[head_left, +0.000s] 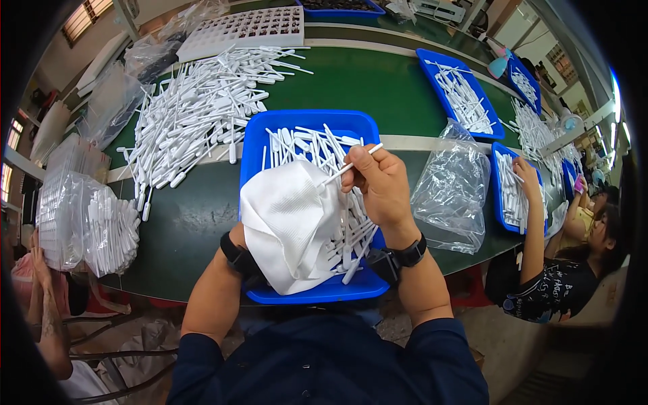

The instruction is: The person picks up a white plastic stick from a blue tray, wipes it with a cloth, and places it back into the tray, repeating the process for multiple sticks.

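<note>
My right hand [379,185] pinches the thin stem of a white plastic dropper [349,165] between thumb and fingers. The dropper's lower part runs into a fold of a white cloth [287,226]. That cloth drapes over my left hand [237,236], so only the wrist side shows; the cloth is held up above the tray, its fingers hidden beneath. Under both hands stands a blue tray [310,119] filled with loose white droppers [347,250].
A large heap of droppers [196,108] spreads at far left. Bagged droppers [111,226] lie near left. A crumpled clear bag [452,192] rests right of my tray. Farther right, a co-worker's hand [526,177] reaches into another blue tray [498,152]. A white foam rack [243,30] stands at the back.
</note>
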A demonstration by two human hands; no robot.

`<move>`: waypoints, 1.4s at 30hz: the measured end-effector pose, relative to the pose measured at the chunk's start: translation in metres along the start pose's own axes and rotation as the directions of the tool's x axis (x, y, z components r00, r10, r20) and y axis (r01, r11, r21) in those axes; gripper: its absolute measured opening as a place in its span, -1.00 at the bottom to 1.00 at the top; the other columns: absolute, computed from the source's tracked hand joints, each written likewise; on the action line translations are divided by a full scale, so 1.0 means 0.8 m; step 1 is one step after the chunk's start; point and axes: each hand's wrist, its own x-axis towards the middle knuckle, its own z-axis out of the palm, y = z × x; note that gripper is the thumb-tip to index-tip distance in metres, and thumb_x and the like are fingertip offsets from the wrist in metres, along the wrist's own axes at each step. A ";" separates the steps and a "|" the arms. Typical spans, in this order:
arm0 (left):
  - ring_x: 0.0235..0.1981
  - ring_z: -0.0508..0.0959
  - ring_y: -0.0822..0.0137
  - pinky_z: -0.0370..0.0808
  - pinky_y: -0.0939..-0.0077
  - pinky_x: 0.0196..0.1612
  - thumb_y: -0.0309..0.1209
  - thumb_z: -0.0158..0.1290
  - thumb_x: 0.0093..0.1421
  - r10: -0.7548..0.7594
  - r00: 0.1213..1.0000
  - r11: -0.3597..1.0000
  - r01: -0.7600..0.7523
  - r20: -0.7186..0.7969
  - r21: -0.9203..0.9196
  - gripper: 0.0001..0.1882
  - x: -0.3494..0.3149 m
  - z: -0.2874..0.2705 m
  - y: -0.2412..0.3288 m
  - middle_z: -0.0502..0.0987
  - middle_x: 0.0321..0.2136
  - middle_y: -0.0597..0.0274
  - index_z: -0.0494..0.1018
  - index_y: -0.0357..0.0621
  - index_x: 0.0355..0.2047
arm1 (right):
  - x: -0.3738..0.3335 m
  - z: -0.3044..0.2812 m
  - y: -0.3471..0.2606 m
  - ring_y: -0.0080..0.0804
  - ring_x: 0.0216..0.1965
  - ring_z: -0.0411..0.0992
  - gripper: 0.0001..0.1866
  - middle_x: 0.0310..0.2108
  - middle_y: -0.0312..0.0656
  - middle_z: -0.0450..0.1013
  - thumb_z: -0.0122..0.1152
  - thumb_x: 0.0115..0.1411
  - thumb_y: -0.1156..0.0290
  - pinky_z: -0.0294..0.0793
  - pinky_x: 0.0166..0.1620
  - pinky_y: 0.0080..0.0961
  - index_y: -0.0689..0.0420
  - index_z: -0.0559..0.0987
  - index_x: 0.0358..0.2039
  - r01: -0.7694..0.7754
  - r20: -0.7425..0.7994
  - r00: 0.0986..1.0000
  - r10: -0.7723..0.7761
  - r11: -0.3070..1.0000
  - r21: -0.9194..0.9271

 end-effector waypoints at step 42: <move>-0.25 0.52 0.29 0.48 0.42 -0.19 -0.37 0.10 0.18 0.253 0.966 0.541 -0.184 0.049 0.821 -0.67 -0.001 -0.005 0.004 0.51 -0.22 0.22 0.44 -0.13 -0.04 | -0.003 0.003 0.000 -0.53 -0.53 0.44 -0.79 -0.54 -0.19 0.47 0.09 0.33 0.36 0.46 -0.40 -0.62 0.26 0.49 -0.36 0.114 0.032 0.993 -0.114 0.993 -0.007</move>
